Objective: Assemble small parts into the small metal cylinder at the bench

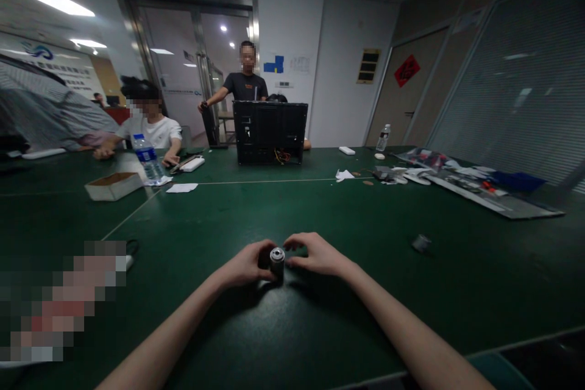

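Note:
A small silver and black cylinder (276, 259) stands on the green table (320, 207) in front of me. My left hand (249, 265) is curled around its left side. My right hand (317, 254) pinches its right side with bent fingers. Both hands rest on the tabletop and touch the cylinder. Its lower part is hidden between my fingers.
A small dark part (421, 242) lies to the right. Far across stand a black computer case (270, 132), a cardboard box (113, 185), a water bottle (148, 158) and scattered papers and parts (466, 181). One person sits at the far left; another stands behind the case.

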Tool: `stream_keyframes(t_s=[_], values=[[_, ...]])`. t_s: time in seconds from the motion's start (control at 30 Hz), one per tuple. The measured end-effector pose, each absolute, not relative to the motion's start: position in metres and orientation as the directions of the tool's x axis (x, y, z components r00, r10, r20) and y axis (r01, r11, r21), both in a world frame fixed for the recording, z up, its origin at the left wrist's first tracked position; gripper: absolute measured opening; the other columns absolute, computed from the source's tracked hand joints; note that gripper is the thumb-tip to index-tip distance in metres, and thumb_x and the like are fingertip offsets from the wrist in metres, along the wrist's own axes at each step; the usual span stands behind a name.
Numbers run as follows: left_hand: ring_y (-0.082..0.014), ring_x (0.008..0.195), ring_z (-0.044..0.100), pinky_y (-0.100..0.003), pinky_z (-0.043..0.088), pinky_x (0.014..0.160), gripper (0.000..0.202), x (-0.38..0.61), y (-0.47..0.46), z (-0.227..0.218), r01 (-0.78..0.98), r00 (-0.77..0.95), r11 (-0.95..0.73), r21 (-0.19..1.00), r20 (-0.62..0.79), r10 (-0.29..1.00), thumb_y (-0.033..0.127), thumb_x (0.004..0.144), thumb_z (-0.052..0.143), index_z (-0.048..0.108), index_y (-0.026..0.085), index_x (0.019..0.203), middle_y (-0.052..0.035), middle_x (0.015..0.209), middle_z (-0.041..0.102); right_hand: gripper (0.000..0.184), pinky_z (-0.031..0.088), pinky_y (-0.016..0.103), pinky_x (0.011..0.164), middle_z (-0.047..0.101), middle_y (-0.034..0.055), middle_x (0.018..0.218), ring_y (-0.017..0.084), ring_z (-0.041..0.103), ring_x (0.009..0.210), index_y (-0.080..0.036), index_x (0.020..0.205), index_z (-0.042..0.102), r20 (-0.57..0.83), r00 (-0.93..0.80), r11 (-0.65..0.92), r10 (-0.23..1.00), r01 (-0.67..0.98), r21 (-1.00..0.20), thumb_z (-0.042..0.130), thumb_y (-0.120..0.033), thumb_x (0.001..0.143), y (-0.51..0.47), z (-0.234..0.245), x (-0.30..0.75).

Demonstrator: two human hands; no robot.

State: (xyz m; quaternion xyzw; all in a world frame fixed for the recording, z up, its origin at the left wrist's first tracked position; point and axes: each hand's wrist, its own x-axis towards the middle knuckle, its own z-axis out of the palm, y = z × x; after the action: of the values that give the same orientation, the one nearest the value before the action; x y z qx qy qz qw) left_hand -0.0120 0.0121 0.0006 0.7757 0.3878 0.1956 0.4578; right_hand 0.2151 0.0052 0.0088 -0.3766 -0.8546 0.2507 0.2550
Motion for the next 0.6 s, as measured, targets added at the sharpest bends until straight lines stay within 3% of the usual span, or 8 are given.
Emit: stream_keyframes(t_s=[0.1, 0.23, 0.43, 0.5, 0.6], values=[[-0.0214, 0.093, 0.057, -0.030, 0.043, 0.081, 0.057, -0.013, 0.012, -0.001, 0.406, 0.624, -0.294, 0.865, -0.027, 0.781, 0.021, 0.059, 0.075, 0.053, 0.016, 0.112, -0.0052, 0.104, 0.060, 0.039, 0.043, 0.032, 0.080, 0.066, 0.0053, 0.099, 0.020, 0.059, 0.090, -0.020, 0.108, 0.061, 0.312, -0.555, 0.614, 0.771, 0.518, -0.595, 0.070, -0.033, 0.072, 0.000, -0.002, 0.199], [-0.0218, 0.099, 0.055, -0.032, 0.042, 0.088, 0.063, -0.013, 0.012, -0.002, 0.360, 0.650, -0.324, 0.875, 0.014, 0.760, 0.019, 0.057, 0.076, 0.051, 0.018, 0.114, -0.0052, 0.110, 0.058, 0.030, 0.042, 0.031, 0.077, 0.066, 0.0045, 0.090, 0.019, 0.059, 0.083, -0.018, 0.097, 0.062, 0.312, -0.507, 0.583, 0.804, 0.562, -0.587, 0.072, -0.027, 0.070, -0.003, -0.015, 0.179], [-0.0230, 0.102, 0.054, -0.036, 0.041, 0.091, 0.075, -0.014, 0.012, -0.004, 0.393, 0.641, -0.276, 0.877, -0.046, 0.766, 0.023, 0.054, 0.082, 0.047, 0.019, 0.120, -0.0079, 0.111, 0.058, 0.019, 0.045, 0.030, 0.074, 0.065, 0.0041, 0.089, 0.018, 0.060, 0.081, -0.020, 0.094, 0.058, 0.382, -0.344, 0.514, 0.858, 0.530, -0.675, 0.060, -0.032, 0.080, -0.020, 0.023, 0.205], [-0.0238, 0.105, 0.053, -0.038, 0.040, 0.093, 0.078, -0.015, 0.012, -0.004, 0.418, 0.631, -0.267, 0.868, -0.066, 0.773, 0.026, 0.054, 0.083, 0.046, 0.019, 0.122, -0.0091, 0.114, 0.058, 0.023, 0.047, 0.032, 0.076, 0.065, 0.0060, 0.093, 0.020, 0.061, 0.083, -0.020, 0.097, 0.056, 0.381, -0.220, 0.434, 0.898, 0.585, -0.685, 0.056, -0.037, 0.082, -0.032, 0.034, 0.239], [-0.0246, 0.107, 0.053, -0.040, 0.038, 0.095, 0.080, -0.016, 0.012, -0.005, 0.413, 0.641, -0.266, 0.871, -0.071, 0.764, 0.030, 0.054, 0.083, 0.046, 0.020, 0.124, -0.0104, 0.117, 0.057, 0.037, 0.049, 0.037, 0.067, 0.066, 0.0111, 0.096, 0.024, 0.063, 0.072, -0.021, 0.103, 0.053, 0.288, 0.057, 0.152, 0.956, 0.745, -0.650, 0.054, -0.046, 0.077, -0.054, 0.026, 0.319]])
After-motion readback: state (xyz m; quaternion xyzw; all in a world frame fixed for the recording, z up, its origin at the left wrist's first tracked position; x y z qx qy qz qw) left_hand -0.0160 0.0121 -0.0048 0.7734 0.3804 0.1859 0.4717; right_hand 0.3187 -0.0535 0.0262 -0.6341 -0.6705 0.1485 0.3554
